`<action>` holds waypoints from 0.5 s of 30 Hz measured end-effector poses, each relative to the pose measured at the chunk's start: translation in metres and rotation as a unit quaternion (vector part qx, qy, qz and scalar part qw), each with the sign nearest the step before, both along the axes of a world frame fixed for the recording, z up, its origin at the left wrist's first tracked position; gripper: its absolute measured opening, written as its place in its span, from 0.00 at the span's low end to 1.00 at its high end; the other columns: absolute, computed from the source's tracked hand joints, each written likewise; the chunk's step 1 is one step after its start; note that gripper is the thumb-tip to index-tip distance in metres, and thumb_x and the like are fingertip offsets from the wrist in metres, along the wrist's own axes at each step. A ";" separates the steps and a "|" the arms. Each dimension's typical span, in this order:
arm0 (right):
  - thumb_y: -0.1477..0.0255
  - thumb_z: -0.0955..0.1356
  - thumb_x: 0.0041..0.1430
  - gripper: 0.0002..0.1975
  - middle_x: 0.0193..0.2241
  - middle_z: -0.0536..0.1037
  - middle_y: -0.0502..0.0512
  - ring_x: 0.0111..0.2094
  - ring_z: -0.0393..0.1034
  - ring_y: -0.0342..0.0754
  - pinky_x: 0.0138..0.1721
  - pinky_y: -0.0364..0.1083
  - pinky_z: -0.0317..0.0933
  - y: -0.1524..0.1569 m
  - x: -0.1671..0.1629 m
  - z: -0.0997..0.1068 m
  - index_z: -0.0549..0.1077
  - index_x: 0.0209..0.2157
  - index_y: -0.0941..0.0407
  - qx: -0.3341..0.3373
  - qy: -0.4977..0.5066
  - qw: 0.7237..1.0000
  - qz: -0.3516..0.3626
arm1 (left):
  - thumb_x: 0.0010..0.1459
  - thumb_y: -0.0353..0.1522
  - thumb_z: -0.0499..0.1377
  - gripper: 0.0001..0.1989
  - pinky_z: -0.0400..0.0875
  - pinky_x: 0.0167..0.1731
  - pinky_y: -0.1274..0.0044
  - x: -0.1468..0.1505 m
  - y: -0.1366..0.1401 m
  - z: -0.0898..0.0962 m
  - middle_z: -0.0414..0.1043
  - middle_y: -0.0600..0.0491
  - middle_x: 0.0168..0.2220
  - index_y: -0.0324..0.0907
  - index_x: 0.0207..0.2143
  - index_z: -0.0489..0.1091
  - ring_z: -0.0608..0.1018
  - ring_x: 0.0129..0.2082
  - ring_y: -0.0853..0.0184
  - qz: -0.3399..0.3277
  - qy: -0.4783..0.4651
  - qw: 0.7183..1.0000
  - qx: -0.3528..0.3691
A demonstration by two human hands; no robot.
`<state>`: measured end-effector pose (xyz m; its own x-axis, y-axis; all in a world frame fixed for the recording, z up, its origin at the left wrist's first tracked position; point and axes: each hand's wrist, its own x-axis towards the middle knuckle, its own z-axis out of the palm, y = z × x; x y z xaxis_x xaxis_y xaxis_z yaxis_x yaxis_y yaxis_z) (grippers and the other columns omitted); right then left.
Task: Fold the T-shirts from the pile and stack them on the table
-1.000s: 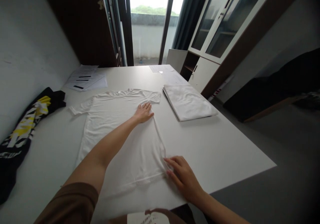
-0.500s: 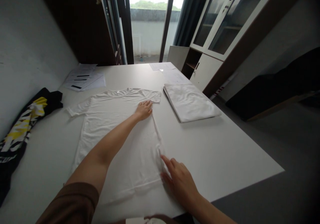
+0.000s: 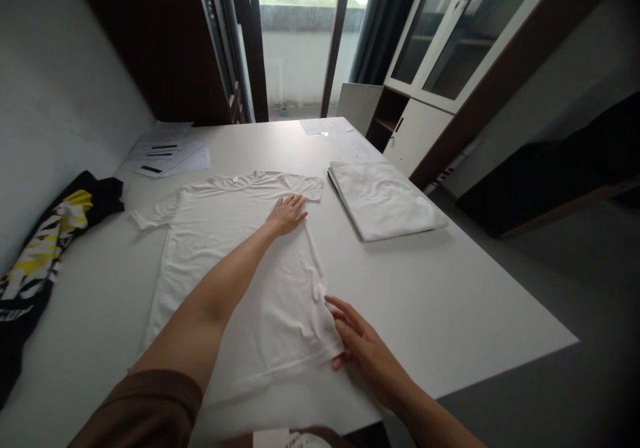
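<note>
Since a moment ago the right hand (image 3: pixel 363 345) has slid off the shirt's lower corner and now lies flat, fingers spread and holding nothing, its fingertips just touching the hem at the near right corner; a small pucker of cloth sits just above it along the side seam. The left hand (image 3: pixel 286 213) has hardly shifted.

From where I stand, starting at the left: a black and yellow garment (image 3: pixel 37 261) is heaped against the wall at the table's left edge, with bare table top between it and the shirt. Some papers (image 3: pixel 167 155) lie at the far left corner.

The white t-shirt (image 3: pixel 235 268) is spread face down or up, I cannot tell which, across the middle of the white table (image 3: pixel 450 301), collar towards the window, hem close to the near edge. Its left sleeve sticks out flat; its body is smooth apart from a few soft wrinkles near the hem. The left hand rests palm down, open, fingers together, on the cloth just below the right sleeve, gripping nothing.

To the right, a folded white stack (image 3: pixel 385 201) lies apart from the shirt, a strip of bare table between them. Beyond and in front of that stack the table top is open out to its right edge and near corner.
</note>
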<state>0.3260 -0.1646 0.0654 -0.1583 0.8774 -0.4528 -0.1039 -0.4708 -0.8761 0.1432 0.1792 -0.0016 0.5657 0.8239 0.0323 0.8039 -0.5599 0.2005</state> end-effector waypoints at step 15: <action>0.45 0.67 0.62 0.28 0.19 0.66 0.42 0.19 0.64 0.42 0.19 0.39 0.58 0.014 0.012 -0.002 0.72 0.49 0.54 -0.037 0.005 0.993 0.110 | 0.73 0.48 0.40 0.33 0.43 0.71 0.58 -0.001 0.000 -0.001 0.43 0.50 0.75 0.46 0.74 0.49 0.47 0.75 0.58 0.003 -0.003 1.000 -0.001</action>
